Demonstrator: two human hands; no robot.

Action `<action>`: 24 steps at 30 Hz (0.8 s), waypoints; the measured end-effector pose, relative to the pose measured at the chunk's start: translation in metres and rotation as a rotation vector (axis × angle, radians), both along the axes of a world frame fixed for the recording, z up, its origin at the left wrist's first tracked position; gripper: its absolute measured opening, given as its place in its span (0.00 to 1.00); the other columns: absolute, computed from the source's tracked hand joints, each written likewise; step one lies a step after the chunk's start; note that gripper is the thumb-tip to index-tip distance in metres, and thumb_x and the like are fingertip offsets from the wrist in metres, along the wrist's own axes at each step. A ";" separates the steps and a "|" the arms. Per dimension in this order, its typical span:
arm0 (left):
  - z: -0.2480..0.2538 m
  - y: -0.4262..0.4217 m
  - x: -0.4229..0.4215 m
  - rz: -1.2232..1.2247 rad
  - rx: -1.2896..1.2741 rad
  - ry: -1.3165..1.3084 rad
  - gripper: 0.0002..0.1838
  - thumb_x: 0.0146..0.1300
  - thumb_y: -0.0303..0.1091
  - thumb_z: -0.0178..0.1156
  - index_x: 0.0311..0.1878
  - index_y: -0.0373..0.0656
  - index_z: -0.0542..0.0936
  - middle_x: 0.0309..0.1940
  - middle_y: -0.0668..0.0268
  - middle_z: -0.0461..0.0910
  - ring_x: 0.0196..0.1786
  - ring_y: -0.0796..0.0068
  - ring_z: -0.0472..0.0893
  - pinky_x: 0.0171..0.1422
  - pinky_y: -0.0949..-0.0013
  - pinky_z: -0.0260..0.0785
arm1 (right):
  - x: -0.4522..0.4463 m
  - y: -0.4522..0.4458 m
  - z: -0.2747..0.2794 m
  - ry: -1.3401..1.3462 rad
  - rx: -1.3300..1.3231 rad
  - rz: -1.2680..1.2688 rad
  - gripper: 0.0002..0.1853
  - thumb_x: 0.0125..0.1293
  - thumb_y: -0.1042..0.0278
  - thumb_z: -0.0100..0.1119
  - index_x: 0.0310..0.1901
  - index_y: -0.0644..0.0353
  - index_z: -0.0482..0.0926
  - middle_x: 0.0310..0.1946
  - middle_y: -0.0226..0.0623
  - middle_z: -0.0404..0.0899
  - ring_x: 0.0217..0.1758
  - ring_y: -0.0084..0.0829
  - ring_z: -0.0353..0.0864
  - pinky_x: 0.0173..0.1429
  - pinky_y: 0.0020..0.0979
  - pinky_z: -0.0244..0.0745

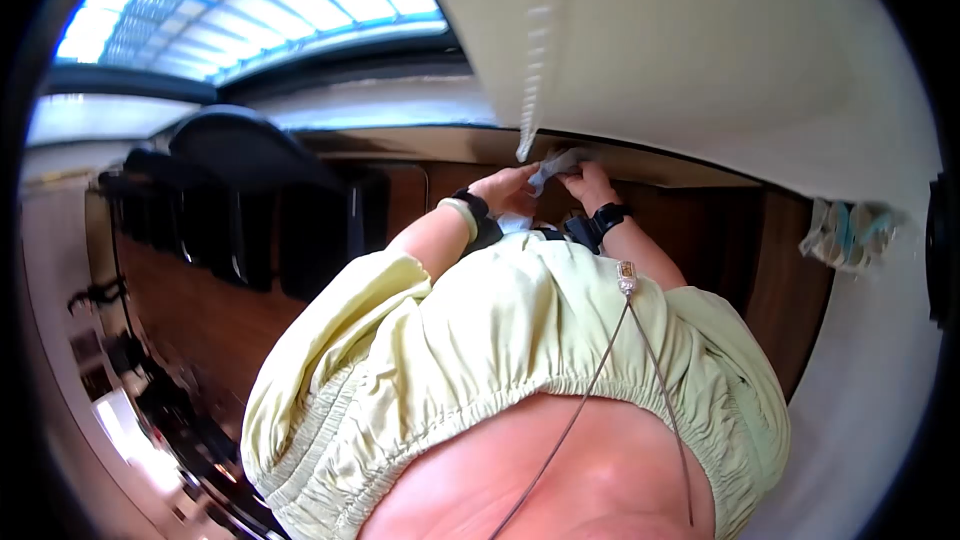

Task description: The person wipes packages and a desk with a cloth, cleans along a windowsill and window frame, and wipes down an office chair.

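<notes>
My left hand (506,186), with a dark band and a pale band at the wrist, reaches forward beyond my body. Its fingers close on the left side of a crumpled whitish-blue cloth (556,168). From the other side my right hand (590,187), with a black watch at the wrist, pinches the same cloth. Part of the cloth is hidden behind the fingers. Just below my left hand a white patch (515,224) shows above my pale yellow top; I cannot make out what it is.
A white beaded cord (531,60) hangs down close to my hands. Beyond them runs a wall with a ledge (680,170). Black chairs (240,160) stand on the left over a brown floor (180,305). A pale bundle (850,235) hangs on the right wall.
</notes>
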State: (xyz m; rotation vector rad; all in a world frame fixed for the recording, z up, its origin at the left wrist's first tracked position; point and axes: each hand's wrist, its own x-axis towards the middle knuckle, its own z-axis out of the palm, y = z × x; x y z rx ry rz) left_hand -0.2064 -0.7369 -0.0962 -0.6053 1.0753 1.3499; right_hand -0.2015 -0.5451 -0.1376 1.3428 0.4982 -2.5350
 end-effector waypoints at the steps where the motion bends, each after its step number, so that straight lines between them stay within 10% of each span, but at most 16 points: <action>1: -0.007 -0.003 0.007 0.127 0.016 0.003 0.49 0.64 0.66 0.50 0.67 0.24 0.55 0.63 0.38 0.64 0.63 0.46 0.69 0.66 0.52 0.65 | -0.002 -0.008 0.003 -0.023 0.016 0.033 0.16 0.70 0.72 0.37 0.53 0.59 0.74 0.59 0.43 0.73 0.62 0.46 0.71 0.66 0.58 0.63; 2: -0.016 -0.011 0.006 0.189 0.064 -0.078 0.49 0.65 0.64 0.48 0.68 0.24 0.53 0.64 0.37 0.63 0.61 0.45 0.72 0.65 0.51 0.66 | -0.003 -0.018 0.006 -0.049 0.040 0.061 0.17 0.70 0.71 0.37 0.53 0.59 0.74 0.59 0.43 0.73 0.62 0.46 0.71 0.68 0.58 0.62; 4: -0.016 -0.011 0.008 0.377 0.144 -0.206 0.37 0.67 0.55 0.52 0.63 0.27 0.62 0.57 0.43 0.71 0.54 0.49 0.76 0.61 0.50 0.69 | 0.010 -0.008 -0.071 0.517 0.736 0.914 0.18 0.70 0.71 0.35 0.56 0.61 0.71 0.60 0.46 0.71 0.65 0.46 0.69 0.70 0.55 0.59; 5: -0.033 -0.006 0.011 0.518 0.157 -0.142 0.32 0.67 0.50 0.52 0.60 0.29 0.64 0.54 0.46 0.73 0.52 0.51 0.77 0.59 0.50 0.71 | 0.011 -0.007 -0.087 0.496 0.694 0.932 0.18 0.70 0.71 0.35 0.57 0.62 0.70 0.61 0.46 0.70 0.65 0.46 0.68 0.71 0.55 0.58; 7: -0.085 0.001 0.017 0.797 0.171 -0.004 0.21 0.68 0.41 0.53 0.55 0.33 0.69 0.48 0.52 0.76 0.48 0.55 0.79 0.54 0.51 0.73 | -0.004 -0.039 0.002 -0.171 0.038 0.143 0.19 0.70 0.71 0.35 0.59 0.65 0.67 0.62 0.50 0.67 0.67 0.49 0.66 0.72 0.56 0.56; 12: -0.100 -0.007 0.001 1.542 0.153 0.215 0.12 0.63 0.28 0.54 0.50 0.39 0.71 0.44 0.60 0.77 0.46 0.63 0.77 0.54 0.58 0.70 | -0.001 -0.037 0.036 -0.130 0.113 0.523 0.18 0.70 0.70 0.41 0.58 0.66 0.65 0.63 0.52 0.64 0.66 0.55 0.66 0.70 0.55 0.60; 19: -0.079 -0.073 -0.062 2.092 0.238 0.397 0.28 0.67 0.46 0.53 0.64 0.39 0.63 0.62 0.62 0.66 0.62 0.64 0.67 0.69 0.63 0.57 | 0.009 0.031 0.025 -0.091 0.320 0.762 0.17 0.70 0.65 0.49 0.56 0.64 0.67 0.55 0.49 0.73 0.59 0.48 0.74 0.64 0.49 0.70; 24: -0.095 -0.192 -0.093 1.938 0.026 0.718 0.50 0.64 0.71 0.40 0.76 0.45 0.41 0.77 0.60 0.39 0.77 0.60 0.44 0.78 0.60 0.32 | 0.034 0.103 0.018 -0.123 0.379 0.774 0.15 0.70 0.63 0.51 0.55 0.58 0.70 0.53 0.45 0.75 0.58 0.45 0.75 0.62 0.45 0.71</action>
